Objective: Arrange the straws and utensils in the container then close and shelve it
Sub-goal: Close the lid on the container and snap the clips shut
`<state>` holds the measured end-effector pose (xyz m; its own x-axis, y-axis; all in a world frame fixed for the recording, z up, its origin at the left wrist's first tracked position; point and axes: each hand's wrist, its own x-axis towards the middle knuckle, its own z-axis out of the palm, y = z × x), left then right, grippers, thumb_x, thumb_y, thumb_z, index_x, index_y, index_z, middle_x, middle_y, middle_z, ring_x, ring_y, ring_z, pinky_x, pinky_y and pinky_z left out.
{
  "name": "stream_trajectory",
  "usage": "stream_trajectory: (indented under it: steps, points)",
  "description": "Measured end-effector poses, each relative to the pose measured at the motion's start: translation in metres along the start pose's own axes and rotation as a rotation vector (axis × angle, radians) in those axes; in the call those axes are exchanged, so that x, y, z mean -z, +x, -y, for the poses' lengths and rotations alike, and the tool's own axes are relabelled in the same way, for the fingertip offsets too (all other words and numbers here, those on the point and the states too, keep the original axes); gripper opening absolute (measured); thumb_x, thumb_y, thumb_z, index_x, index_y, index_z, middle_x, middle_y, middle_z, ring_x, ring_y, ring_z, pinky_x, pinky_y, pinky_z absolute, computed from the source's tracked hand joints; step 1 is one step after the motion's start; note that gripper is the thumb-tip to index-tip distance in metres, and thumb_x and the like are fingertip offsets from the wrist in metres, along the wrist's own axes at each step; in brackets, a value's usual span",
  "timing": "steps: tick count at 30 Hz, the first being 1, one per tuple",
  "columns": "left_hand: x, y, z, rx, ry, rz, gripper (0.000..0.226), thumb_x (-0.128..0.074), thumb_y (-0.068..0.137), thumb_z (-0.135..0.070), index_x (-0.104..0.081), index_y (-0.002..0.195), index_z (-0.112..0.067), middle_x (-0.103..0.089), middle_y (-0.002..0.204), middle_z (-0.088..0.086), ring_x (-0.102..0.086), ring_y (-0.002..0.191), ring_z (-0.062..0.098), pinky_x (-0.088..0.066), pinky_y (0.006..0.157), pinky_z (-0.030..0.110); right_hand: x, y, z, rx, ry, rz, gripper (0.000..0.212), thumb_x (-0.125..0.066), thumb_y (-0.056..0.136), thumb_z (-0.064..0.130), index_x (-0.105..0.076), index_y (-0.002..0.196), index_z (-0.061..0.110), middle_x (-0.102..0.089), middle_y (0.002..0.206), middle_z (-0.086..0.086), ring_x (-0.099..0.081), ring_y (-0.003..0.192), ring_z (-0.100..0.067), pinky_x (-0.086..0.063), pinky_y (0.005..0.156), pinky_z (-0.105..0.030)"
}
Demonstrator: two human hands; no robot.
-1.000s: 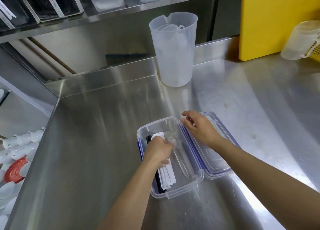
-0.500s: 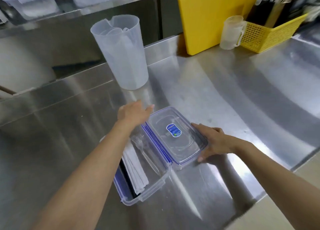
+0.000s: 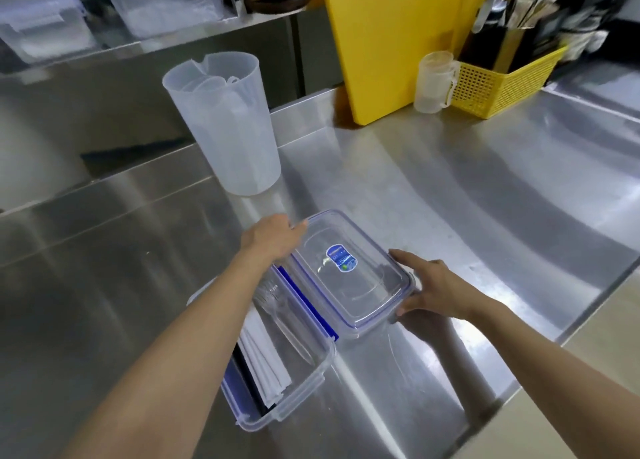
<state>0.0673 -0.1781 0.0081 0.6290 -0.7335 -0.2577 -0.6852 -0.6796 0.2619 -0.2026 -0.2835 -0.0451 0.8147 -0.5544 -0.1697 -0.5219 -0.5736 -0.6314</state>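
Near the tabletop's [image 3: 450, 188] front edge, both hands grip the lid [image 3: 349, 271]: left hand [image 3: 273, 239] at its far end, right hand [image 3: 427, 287] at its near corner. Beside it the container [image 3: 294, 382] lies open, holding straws [image 3: 261, 358].

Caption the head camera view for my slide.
Both hands grip the lid beside the open container.

— Any writing to read here?
— Only a blue oval sticker [image 3: 341, 258] on the clear rectangular plastic lid with the blue seal [image 3: 367, 296]. Its white print is too blurred to make out.
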Motion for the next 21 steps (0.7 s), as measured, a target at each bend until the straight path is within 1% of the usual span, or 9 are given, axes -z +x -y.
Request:
stream_trajectory:
  steps: [3,5,6,8,11,13,16,18,21]
  points:
    - [0.022,-0.002,-0.008,-0.042,-0.238,-0.128,0.046,-0.042,0.092,-0.048,-0.063,0.108,-0.010,-0.066,0.118,0.012,-0.059,0.106,0.032,-0.044,0.085,0.034,0.016,0.002,0.017,0.087,0.055,-0.089,0.092,-0.083,0.062,0.042,-0.034,0.140,0.034,-0.043,0.141,0.017,-0.042,0.130,-0.015,-0.026,0.115,-0.040]
    - [0.040,-0.008,-0.009,-0.053,-0.422,-0.212,0.043,-0.047,0.093,-0.041,-0.064,0.115,-0.008,-0.065,0.121,0.011,-0.058,0.111,0.030,-0.043,0.091,0.034,0.026,-0.003,0.045,0.189,0.131,-0.141,0.083,-0.085,0.060,0.032,-0.035,0.124,0.048,-0.041,0.125,0.032,-0.041,0.117,0.014,-0.024,0.109,-0.013]
    - [0.048,-0.013,-0.006,-0.051,-0.497,-0.258,0.040,-0.049,0.093,-0.038,-0.065,0.115,-0.008,-0.065,0.121,0.010,-0.058,0.113,0.029,-0.043,0.092,0.032,0.028,-0.006,0.058,0.237,0.176,-0.162,0.078,-0.085,0.058,0.029,-0.036,0.116,0.051,-0.040,0.118,0.036,-0.040,0.107,0.026,-0.023,0.098,0.002]
    - [0.058,-0.023,0.007,-0.037,-0.626,-0.338,0.033,-0.052,0.092,-0.031,-0.067,0.110,-0.009,-0.068,0.116,0.009,-0.060,0.111,0.026,-0.043,0.092,0.029,0.025,-0.010,0.078,0.332,0.268,-0.161,0.075,-0.081,0.058,0.025,-0.034,0.112,0.049,-0.040,0.114,0.033,-0.037,0.100,0.035,-0.025,0.085,0.011]
    - [0.057,-0.044,0.034,0.015,-0.705,-0.390,0.024,-0.054,0.090,-0.027,-0.070,0.102,-0.013,-0.069,0.104,0.005,-0.062,0.105,0.023,-0.044,0.091,0.031,0.004,-0.011,0.095,0.349,0.276,-0.043,0.085,-0.080,0.057,0.040,-0.028,0.123,0.051,-0.036,0.124,0.033,-0.032,0.109,0.029,-0.023,0.094,0.006]
    - [0.045,-0.060,0.053,0.051,-0.711,-0.405,0.023,-0.054,0.090,-0.024,-0.070,0.103,-0.012,-0.069,0.102,0.005,-0.062,0.104,0.022,-0.043,0.088,0.028,-0.015,-0.012,0.097,0.332,0.234,0.004,0.095,-0.081,0.056,0.054,-0.024,0.131,0.044,-0.038,0.130,0.024,-0.034,0.116,0.012,-0.024,0.106,-0.010]
    - [0.020,-0.083,0.077,0.142,-0.654,-0.459,0.028,-0.054,0.092,-0.019,-0.066,0.114,-0.007,-0.068,0.115,0.010,-0.059,0.105,0.020,-0.038,0.082,0.020,-0.042,-0.015,0.099,0.349,0.172,0.052,0.102,-0.059,0.048,0.083,-0.020,0.133,0.041,-0.041,0.131,0.010,-0.036,0.123,-0.011,-0.026,0.109,-0.027]
    - [0.005,-0.093,0.091,0.187,-0.631,-0.474,0.031,-0.053,0.093,-0.017,-0.063,0.120,-0.005,-0.066,0.120,0.011,-0.059,0.109,0.023,-0.038,0.085,0.022,-0.053,-0.014,0.101,0.366,0.129,0.096,0.102,-0.051,0.048,0.088,-0.019,0.134,0.043,-0.045,0.134,0.002,-0.038,0.123,-0.019,-0.027,0.111,-0.033]
    - [-0.010,-0.105,0.107,0.239,-0.651,-0.459,0.033,-0.052,0.093,-0.016,-0.061,0.123,-0.005,-0.065,0.123,0.013,-0.059,0.112,0.025,-0.038,0.089,0.022,-0.061,-0.011,0.100,0.382,0.109,0.131,0.118,-0.049,0.044,0.090,-0.030,0.142,0.027,-0.047,0.134,-0.003,-0.037,0.123,-0.020,-0.027,0.111,-0.035]
